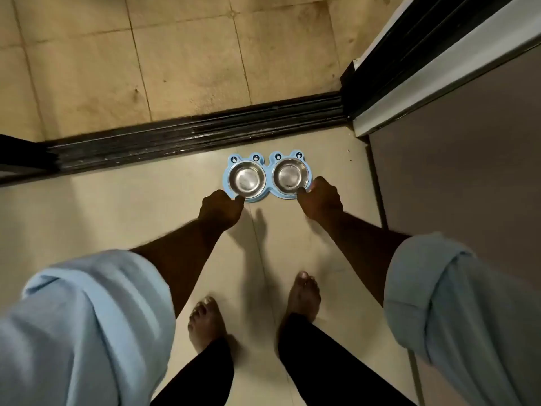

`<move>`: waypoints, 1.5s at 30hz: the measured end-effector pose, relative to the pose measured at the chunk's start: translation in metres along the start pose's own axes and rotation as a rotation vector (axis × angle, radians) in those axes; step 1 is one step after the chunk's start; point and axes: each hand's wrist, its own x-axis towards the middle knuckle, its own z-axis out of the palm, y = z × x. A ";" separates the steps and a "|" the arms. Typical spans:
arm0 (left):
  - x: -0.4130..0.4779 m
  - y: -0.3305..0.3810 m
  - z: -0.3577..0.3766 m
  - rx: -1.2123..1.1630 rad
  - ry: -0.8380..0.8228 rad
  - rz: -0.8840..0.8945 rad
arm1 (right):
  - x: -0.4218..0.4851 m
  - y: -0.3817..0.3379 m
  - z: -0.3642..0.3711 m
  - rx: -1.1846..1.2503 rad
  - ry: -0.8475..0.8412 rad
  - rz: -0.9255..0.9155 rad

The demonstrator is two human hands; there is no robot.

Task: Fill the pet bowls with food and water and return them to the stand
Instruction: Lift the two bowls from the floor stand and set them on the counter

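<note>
A light blue frog-shaped stand [268,167] sits on the floor near a dark door track. Two shiny steel bowls rest in it: the left bowl [245,178] and the right bowl [290,175]. Both look empty. My left hand [221,210] grips the near rim of the left bowl. The near right rim of the right bowl is gripped by my right hand [320,199]. Fingertips are partly hidden behind the knuckles.
The dark sliding-door track [190,136] runs across the floor just beyond the stand. A door frame and wall [439,83] stand at the right. My bare feet [254,309] are on the pale tiles below the stand.
</note>
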 end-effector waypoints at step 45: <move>-0.019 0.061 -0.051 -0.108 0.126 -0.228 | 0.003 -0.022 -0.042 0.014 0.225 0.006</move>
